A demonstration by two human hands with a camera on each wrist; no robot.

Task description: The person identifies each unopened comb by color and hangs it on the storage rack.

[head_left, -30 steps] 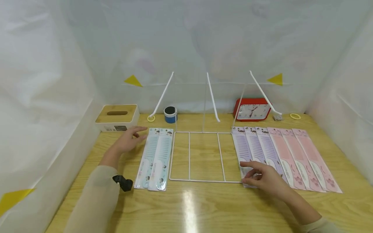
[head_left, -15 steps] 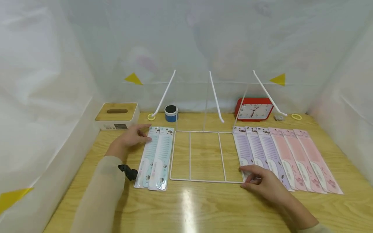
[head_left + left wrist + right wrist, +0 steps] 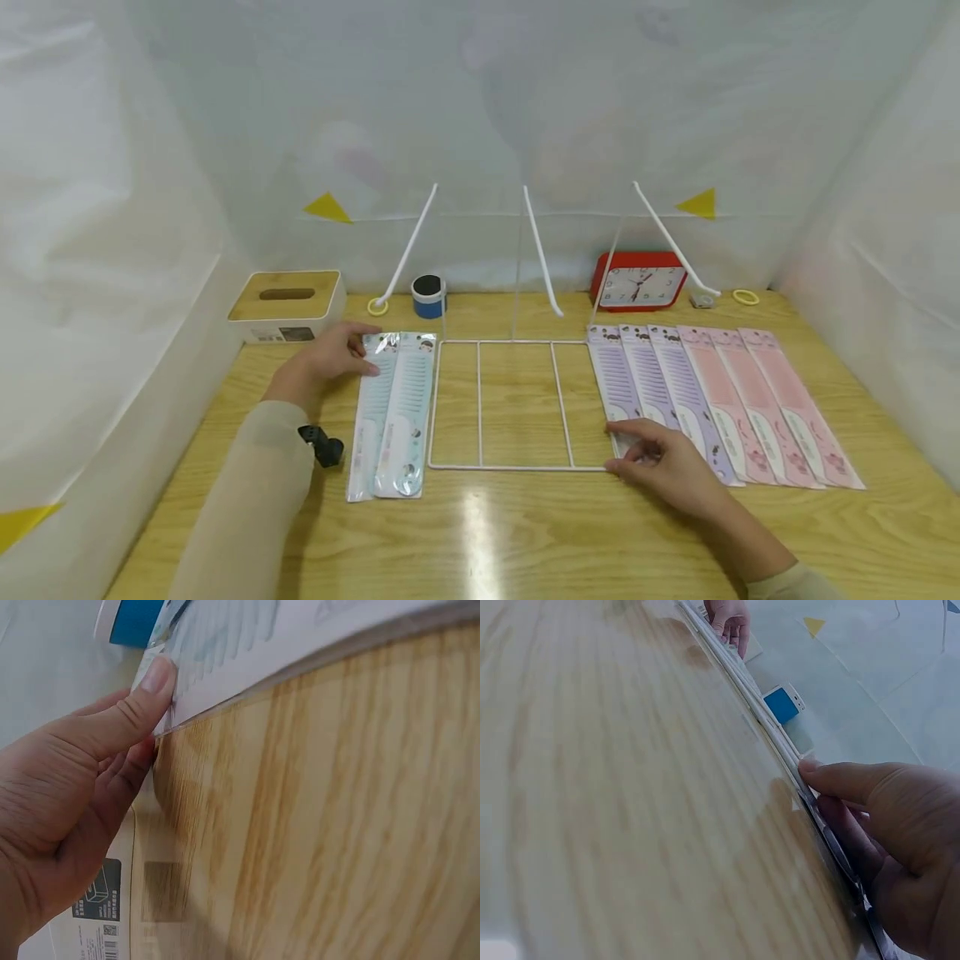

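Observation:
Two blue comb packs (image 3: 393, 417) lie left of a white wire rack (image 3: 517, 342) on the wooden table. My left hand (image 3: 363, 354) pinches the far left edge of the leftmost blue comb pack (image 3: 225, 652), thumb on top and fingers (image 3: 139, 757) under it. Right of the rack lie three purple comb packs (image 3: 652, 383) and three pink ones (image 3: 757, 400). My right hand (image 3: 626, 446) pinches the near end of the leftmost purple pack (image 3: 832, 840), thumb on its edge.
A tissue box (image 3: 285, 304) stands at the back left and a blue-banded cup (image 3: 428, 296) is beside it. A red clock (image 3: 637, 282) and a yellow ring (image 3: 746, 297) sit at the back right. White sheeting walls in the table on three sides.
My left hand has closed in on the blue pack's far edge and taken hold of it. My right hand has slid to the purple pack's near left corner and pinched it.

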